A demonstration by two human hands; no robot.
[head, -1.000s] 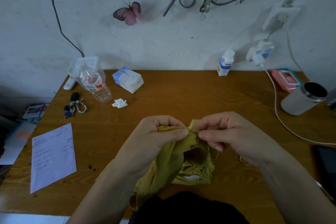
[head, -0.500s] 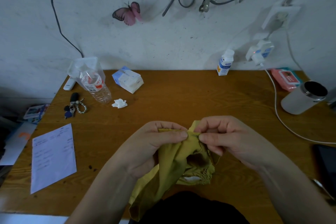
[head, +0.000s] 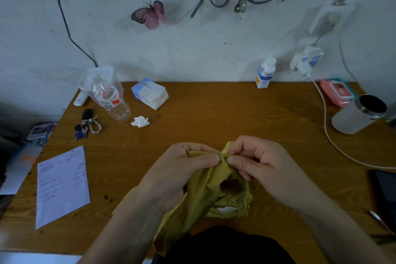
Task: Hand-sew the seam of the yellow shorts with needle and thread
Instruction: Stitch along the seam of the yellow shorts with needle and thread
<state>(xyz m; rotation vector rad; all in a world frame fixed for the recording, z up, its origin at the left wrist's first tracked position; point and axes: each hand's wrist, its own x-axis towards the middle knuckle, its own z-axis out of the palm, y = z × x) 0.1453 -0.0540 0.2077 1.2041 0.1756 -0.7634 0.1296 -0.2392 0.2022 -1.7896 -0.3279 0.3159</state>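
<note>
The yellow shorts hang bunched over the wooden table's near edge, raised between both hands. My left hand pinches the folded seam edge between thumb and fingers. My right hand pinches the same edge right beside it, fingertips nearly touching the left thumb. Needle and thread are too small to make out; they may be hidden in the right fingertips.
On the wooden table: a paper sheet at left, keys, a lying plastic bottle, a tissue pack, a crumpled tissue, a white cup and charging cable at right, a dark phone.
Both hands sank slightly toward me with the shorts. The pinch on the seam edge stays the same, the fingertips drawn a little closer together.
</note>
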